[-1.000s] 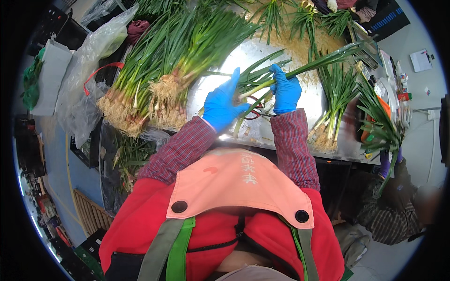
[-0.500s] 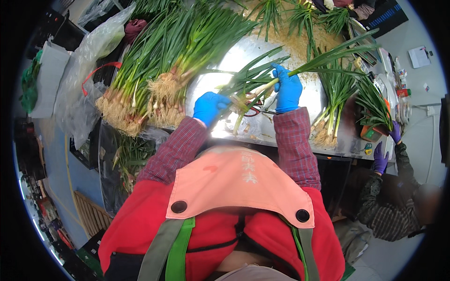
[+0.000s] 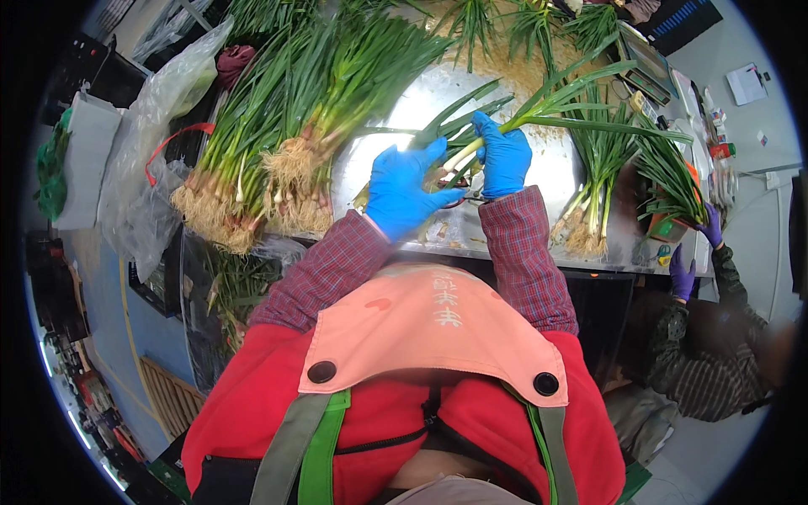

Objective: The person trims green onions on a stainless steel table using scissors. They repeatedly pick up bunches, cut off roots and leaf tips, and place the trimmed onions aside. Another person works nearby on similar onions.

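The right hand (image 3: pixel 503 157) grips leafy green stalks (image 3: pixel 532 109) beside the spread left hand (image 3: pixel 404 190).

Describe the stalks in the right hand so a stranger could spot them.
Over the metal table, find the right blue-gloved hand. It grips green stalks whose pale ends point toward the left hand. Unlike the rooted pile at left, they are held, and no shaggy roots show.

I'm on the head cam, left one of a side-by-side fisheye pair. Upright, unmirrored, facing down from the wearer's head. Pink apron bib (image 3: pixel 404 349) is closest, filling lower centre. Left hand (image 3: pixel 408 189) and right hand (image 3: pixel 503 156) sit farther out, above mid-frame, over the worktop (image 3: pixel 446 101). I catch floor (image 3: pixel 126 311) left, co-worker (image 3: pixel 707 370) right; rim bends, corners black.
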The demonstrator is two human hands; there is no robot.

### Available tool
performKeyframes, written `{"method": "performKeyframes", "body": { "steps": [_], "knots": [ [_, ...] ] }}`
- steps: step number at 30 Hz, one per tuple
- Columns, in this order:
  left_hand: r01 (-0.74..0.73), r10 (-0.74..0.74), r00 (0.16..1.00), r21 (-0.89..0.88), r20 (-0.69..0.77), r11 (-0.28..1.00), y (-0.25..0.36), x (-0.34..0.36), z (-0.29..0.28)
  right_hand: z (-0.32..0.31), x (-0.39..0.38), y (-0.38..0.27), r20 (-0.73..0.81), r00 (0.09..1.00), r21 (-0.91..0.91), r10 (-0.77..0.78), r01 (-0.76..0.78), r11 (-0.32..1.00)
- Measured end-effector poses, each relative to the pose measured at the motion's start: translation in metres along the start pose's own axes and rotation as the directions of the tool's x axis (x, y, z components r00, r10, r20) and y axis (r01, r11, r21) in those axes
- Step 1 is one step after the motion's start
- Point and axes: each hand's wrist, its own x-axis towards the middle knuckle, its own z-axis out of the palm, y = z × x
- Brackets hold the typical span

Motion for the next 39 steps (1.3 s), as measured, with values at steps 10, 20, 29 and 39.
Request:
{"method": "performKeyframes", "body": {
  "steps": [10, 20, 29, 39],
  "knots": [
    [-0.149, 0.1, 0.97, 0.218, 0.22, 0.965, -0.019, -0.008, 0.018, 0.002, -0.011, 0.02, -0.031, 0.961, -0.513, -0.275, 0.221, 0.83],
    [-0.34, 0.17, 0.885, 0.353, 0.434, 0.872, -0.036, -0.028, 0.016, -0.057, 0.056, 0.068, -0.261, 0.932, -0.672, -0.252, 0.011, 0.74],
    [-0.104, -0.047, 0.916, 0.348, 0.399, 0.932, -0.053, -0.014, 0.019, -0.099, 0.068, 0.055, -0.214, 0.958, -0.743, -0.19, -0.033, 0.668],
    [0.147, -0.11, 0.988, 0.468, -0.104, 0.871, -0.088, -0.008, -0.034, -0.221, 0.065, 0.055, -0.228, 0.933, -0.947, -0.277, -0.147, 0.286]
  ]
}}
